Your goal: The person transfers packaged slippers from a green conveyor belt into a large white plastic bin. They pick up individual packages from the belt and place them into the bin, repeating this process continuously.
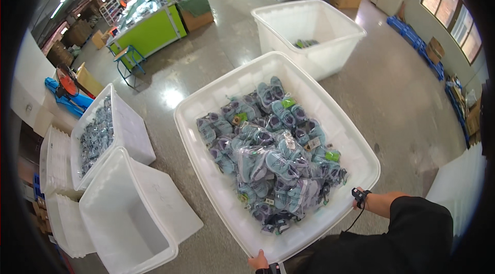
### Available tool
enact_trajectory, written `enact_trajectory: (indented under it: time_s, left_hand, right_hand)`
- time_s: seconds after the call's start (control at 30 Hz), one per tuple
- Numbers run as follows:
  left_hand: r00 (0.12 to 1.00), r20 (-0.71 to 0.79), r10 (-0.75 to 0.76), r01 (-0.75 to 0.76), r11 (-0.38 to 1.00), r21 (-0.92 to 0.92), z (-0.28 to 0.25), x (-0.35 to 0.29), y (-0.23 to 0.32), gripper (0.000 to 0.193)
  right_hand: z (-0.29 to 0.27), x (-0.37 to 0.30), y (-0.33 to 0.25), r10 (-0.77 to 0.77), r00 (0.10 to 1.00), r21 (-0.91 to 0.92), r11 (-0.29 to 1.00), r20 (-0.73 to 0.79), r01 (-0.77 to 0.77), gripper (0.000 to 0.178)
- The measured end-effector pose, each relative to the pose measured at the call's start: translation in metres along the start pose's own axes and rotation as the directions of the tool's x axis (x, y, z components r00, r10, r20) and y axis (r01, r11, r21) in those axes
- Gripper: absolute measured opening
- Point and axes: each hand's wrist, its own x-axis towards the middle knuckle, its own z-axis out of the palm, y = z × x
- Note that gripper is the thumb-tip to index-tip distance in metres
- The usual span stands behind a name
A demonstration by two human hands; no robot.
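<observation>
A big white plastic bin stands right in front of me, heaped with grey-blue shoes in clear plastic bags, some with green tags. At its near left corner my left hand is closed on the rim, the thumb on top. My right hand grips the same rim at the near right corner; its fingers are mostly hidden behind the edge. Both wrists wear black bands, and a thin cable hangs from the right one.
Beyond stands another white bin with a few items inside. At left are an empty bin, one full of bagged shoes and stacked bins. Farther off are a stool, a green-sided workbench and blue pallets.
</observation>
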Motion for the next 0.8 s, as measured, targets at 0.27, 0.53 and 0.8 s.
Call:
enact_trajectory:
  time_s: [0.27, 0.53, 0.8]
  left_hand:
    - [0.969, 0.224, -0.106, 0.114, 0.993, -0.022, 0.017, 0.013, -0.027, 0.046]
    - [0.982, 0.172, 0.083, -0.073, 0.995, -0.067, 0.021, 0.034, -0.048, 0.047]
    - [0.991, 0.133, -0.007, 0.002, 0.999, 0.037, 0.020, 0.051, -0.083, 0.046]
  right_hand:
    - [0.091, 0.134, 0.154, -0.261, 0.934, 0.012, 0.962, -0.243, 0.272, 0.064]
    - [0.017, 0.056, 0.014, 0.006, 0.979, 0.264, 0.963, 0.203, -0.061, 0.039]
    - [0.000, -0.011, 0.005, -0.068, 0.978, -0.484, 0.861, 0.196, 0.157, 0.044]
